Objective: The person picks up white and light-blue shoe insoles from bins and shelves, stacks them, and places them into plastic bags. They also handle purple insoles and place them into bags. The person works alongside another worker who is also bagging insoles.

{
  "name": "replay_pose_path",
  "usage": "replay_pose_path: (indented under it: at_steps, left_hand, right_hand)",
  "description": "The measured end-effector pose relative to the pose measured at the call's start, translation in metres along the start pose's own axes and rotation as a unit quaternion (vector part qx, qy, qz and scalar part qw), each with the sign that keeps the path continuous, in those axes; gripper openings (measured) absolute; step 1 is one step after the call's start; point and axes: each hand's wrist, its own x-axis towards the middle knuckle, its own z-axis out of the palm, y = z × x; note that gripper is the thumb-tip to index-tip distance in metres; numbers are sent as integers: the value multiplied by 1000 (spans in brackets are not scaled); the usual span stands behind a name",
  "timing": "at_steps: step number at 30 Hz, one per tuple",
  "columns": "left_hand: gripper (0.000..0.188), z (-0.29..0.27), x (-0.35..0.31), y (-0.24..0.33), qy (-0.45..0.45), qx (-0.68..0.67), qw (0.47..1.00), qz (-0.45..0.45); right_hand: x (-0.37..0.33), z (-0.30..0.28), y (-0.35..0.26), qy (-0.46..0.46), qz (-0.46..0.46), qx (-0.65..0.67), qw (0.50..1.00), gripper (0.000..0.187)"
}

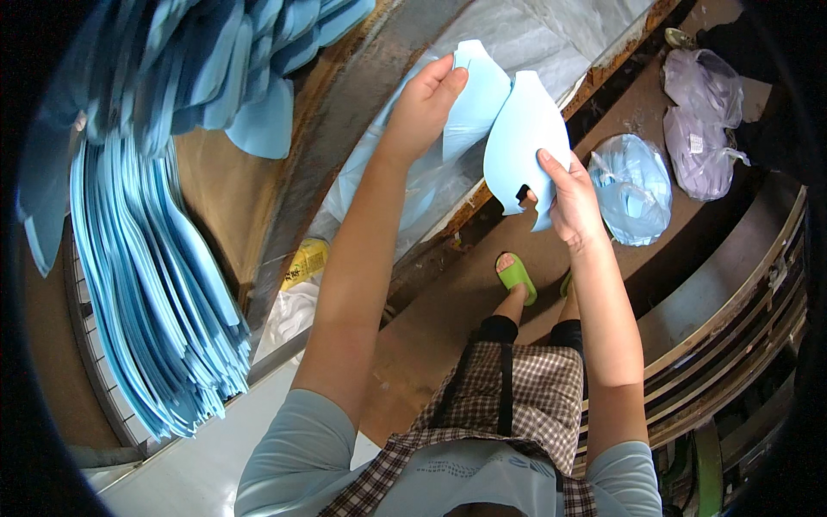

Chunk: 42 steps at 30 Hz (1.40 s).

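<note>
My left hand (426,105) pinches the upper edge of a light-blue flat cut piece (479,90), which looks like thin sheet material. My right hand (568,194) grips a second light-blue cut piece (527,129), thumb on top and fingers underneath. This one has rounded sides, a narrow top and a notched lower end. The two pieces meet side by side, the right one slightly overlapping the left. Below them lies clear plastic sheeting (551,39), with more pale blue showing through it.
At left, a long stack of blue pieces (146,284) leans beside another hanging bunch (215,69). A bag of blue pieces (631,189) and tied purplish bags (702,129) sit on the floor at right. A curved slatted rack (724,327) stands nearby. A yellow packet (306,261) lies near my left arm.
</note>
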Motion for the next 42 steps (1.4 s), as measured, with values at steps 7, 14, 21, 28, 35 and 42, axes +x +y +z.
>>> replay_pose_path:
  at_steps: [7,14,21,28,35,42]
  left_hand:
    - [30,0,-1,-2,9,14,1000,16]
    - [29,4,-10,5,43,-6,999,8]
    - [39,-21,-56,-8,343,145,928,-10]
    - [39,-78,-137,-55,384,457,791,-135]
    - [39,-104,-160,-73,319,521,771,-178]
    - [39,-116,-199,-60,352,576,725,-136]
  right_hand:
    - [-5,1,-2,-11,7,3,1000,25]
    - [-11,5,-2,-26,-5,14,1000,28]
    - [-26,13,-1,-29,-2,-17,999,31]
    - [-88,-3,5,32,48,-30,998,21]
    - [-144,-36,18,67,95,-23,993,18]
    - [-175,-54,-10,76,81,-19,994,18]
